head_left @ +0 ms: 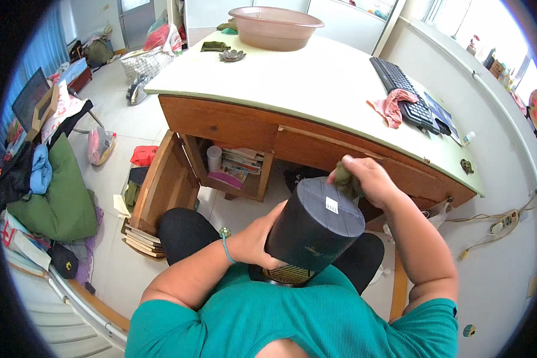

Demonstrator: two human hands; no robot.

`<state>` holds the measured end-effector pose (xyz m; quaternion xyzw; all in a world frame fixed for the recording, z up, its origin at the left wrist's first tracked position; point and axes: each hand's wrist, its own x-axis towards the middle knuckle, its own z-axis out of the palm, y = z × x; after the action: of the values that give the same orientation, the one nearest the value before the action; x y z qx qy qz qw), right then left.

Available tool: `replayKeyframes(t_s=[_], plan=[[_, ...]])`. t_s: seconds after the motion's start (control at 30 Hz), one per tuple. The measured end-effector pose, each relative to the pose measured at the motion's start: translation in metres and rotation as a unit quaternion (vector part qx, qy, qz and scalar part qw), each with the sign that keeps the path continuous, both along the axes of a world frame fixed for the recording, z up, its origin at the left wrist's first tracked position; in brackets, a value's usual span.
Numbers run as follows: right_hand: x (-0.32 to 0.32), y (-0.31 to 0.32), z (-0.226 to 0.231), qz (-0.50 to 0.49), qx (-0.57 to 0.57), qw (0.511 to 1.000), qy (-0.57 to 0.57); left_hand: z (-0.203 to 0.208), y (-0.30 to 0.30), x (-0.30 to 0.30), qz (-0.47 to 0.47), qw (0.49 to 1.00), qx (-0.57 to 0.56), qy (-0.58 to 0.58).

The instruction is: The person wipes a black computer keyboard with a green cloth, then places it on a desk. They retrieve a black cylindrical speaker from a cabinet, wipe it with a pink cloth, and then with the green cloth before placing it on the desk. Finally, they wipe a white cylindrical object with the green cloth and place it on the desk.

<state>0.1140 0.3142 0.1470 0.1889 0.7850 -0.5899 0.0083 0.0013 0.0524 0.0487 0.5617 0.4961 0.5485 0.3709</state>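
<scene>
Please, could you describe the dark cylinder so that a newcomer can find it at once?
Find the wooden desk with the pale top. At its near side, before the teal shirt, the left hand holds the tilted dark cylinder. A white label marks its flat end; the pale cylinder inside the desk is much smaller.

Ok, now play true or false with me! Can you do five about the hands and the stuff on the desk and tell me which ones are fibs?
1. The left hand is holding the side of the black cylinder. True.
2. The right hand has nothing in it. False: it holds a greenish bundle.
3. A pink cloth lies partly over the keyboard. True.
4. The big basin is on the floor. False: it stands on the desk.
5. The person's shirt is green. True.
</scene>
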Motion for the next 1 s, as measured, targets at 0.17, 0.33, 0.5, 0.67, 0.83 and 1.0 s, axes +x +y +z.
replayKeyframes(t_s=[0.17, 0.33, 0.5, 0.67, 0.83, 1.0], plan=[[0.004, -0.048, 0.031, 0.114, 0.169, 0.979, 0.03, 0.005, 0.007, 0.001, 0.009, 0.997, 0.032, 0.067], [-0.005, -0.085, 0.054, 0.253, 0.264, 0.922, 0.13, 0.01, 0.008, 0.006, -0.022, 0.998, 0.034, 0.05], [0.007, -0.123, 0.073, 0.395, 0.323, 0.839, 0.19, -0.021, 0.011, -0.003, -0.015, 0.985, 0.107, 0.135], [0.042, -0.096, 0.055, 0.302, 0.353, 0.869, 0.174, -0.016, -0.001, 0.002, 0.014, 0.998, 0.052, -0.04], [0.048, -0.055, 0.032, 0.266, 0.284, 0.916, 0.091, -0.005, -0.001, 0.005, -0.003, 1.0, -0.003, -0.018], [0.026, -0.057, 0.036, 0.313, 0.306, 0.892, 0.11, -0.007, 0.005, 0.005, -0.02, 0.999, 0.047, -0.02]])
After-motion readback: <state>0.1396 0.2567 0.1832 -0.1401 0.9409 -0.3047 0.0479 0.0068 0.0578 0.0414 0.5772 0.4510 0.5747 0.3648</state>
